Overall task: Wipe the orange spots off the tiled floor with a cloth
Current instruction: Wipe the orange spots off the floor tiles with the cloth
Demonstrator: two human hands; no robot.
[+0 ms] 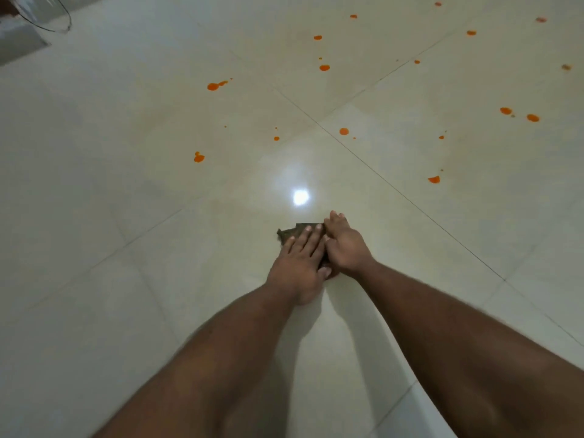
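A small dark cloth lies flat on the pale tiled floor, mostly hidden under my hands. My left hand presses on it with straight fingers. My right hand rests beside it on the cloth's right part, fingers stretched forward. Several orange spots dot the tiles beyond the cloth: one at the left, one near the tile joint, one at the right, a pair farther back and more toward the far right.
A bright light reflection shines on the tile just ahead of the cloth. Dark grout lines cross the floor diagonally. A curved transparent object sits at the top left corner.
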